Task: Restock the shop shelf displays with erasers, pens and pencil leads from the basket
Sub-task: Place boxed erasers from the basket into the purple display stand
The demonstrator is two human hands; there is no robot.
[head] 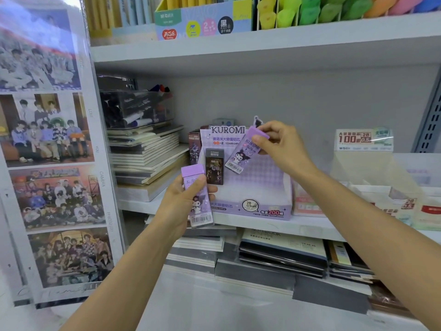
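A purple Kuromi display box (274, 209) for pencil leads stands on the middle shelf. Inside it, at the left, one dark lead case (214, 166) stands upright. My right hand (284, 145) pinches the purple cap end of a Kuromi lead case (243, 154), held tilted over the box's open top. My left hand (183, 206) grips another purple Kuromi lead case (198, 201), possibly more than one stacked, in front of the box's left corner. No basket is in view.
Stacked notebooks (145, 158) lie left of the box under a clear bin of markers (133, 108). A clear lead display (365, 139) and pink boxes (307, 204) stand to the right. More notebooks (281, 254) fill the shelf below. A poster panel (47, 151) stands at left.
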